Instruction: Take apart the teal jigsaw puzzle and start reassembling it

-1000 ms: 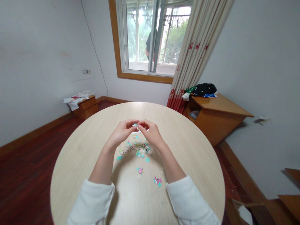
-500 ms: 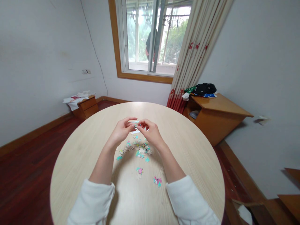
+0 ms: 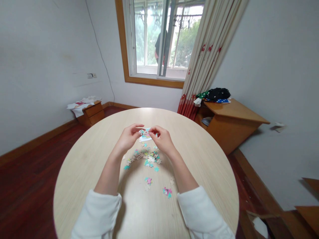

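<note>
Over the far half of the round table, my left hand (image 3: pixel 128 138) is pinched on a small jigsaw puzzle piece (image 3: pixel 142 133). My right hand (image 3: pixel 161 138) faces it from the other side, thumb and fingers closed on a puzzle piece (image 3: pixel 149 133) that is mostly covered by the fingertips. Beneath both hands lies a white-edged picture card (image 3: pixel 146 138), partly hidden. A pile of jigsaw pieces (image 3: pixel 151 159) sits nearer to me, some colored side up, some plain. Closer still are a pink-and-teal cluster (image 3: pixel 149 181) and a joined-looking pink group (image 3: pixel 167 191).
The pale wooden round table (image 3: pixel 199 159) fills the middle. Beyond it stand a wooden desk (image 3: pixel 236 114) with clothes (image 3: pixel 218 95) on top and a small cabinet (image 3: pixel 94 113). A curtain (image 3: pixel 211 49) hangs by the window, behind which a dark figure (image 3: pixel 160 48) shows.
My fingertips have drawn slightly apart, so more of the picture card shows between them. The pile and the nearer clusters have not moved.
</note>
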`<state>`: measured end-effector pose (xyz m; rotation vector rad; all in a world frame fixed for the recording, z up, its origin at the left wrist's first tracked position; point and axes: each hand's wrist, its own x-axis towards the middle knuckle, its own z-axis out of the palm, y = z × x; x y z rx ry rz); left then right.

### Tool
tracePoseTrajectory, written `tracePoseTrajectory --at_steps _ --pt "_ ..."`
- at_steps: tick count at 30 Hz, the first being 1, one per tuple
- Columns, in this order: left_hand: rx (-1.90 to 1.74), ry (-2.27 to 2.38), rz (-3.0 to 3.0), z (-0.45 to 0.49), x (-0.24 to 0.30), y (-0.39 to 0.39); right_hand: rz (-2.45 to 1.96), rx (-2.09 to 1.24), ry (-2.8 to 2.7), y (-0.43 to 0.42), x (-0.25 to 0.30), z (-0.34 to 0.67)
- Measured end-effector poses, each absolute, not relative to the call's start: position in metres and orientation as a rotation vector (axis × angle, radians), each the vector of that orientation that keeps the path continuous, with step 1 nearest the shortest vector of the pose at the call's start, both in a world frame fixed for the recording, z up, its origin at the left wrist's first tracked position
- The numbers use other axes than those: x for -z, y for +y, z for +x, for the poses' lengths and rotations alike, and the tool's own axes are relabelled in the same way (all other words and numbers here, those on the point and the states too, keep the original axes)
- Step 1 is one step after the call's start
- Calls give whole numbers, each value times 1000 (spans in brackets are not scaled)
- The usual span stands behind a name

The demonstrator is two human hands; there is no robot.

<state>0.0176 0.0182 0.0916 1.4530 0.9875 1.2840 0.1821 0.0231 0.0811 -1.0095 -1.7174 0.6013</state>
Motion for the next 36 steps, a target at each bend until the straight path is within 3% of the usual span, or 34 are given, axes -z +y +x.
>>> tracePoseTrajectory --at_steps 16,23,36 --pt "-1284 999 1530 16 -86 24 -1731 -662 -2647 18 -66 192" --pt "-1269 997 1508 16 -89 24 -1616 -544 -2896 10 -59 173" --pt "-1290 999 1486 17 -91 22 -1603 -548 -2711 20 -42 172"
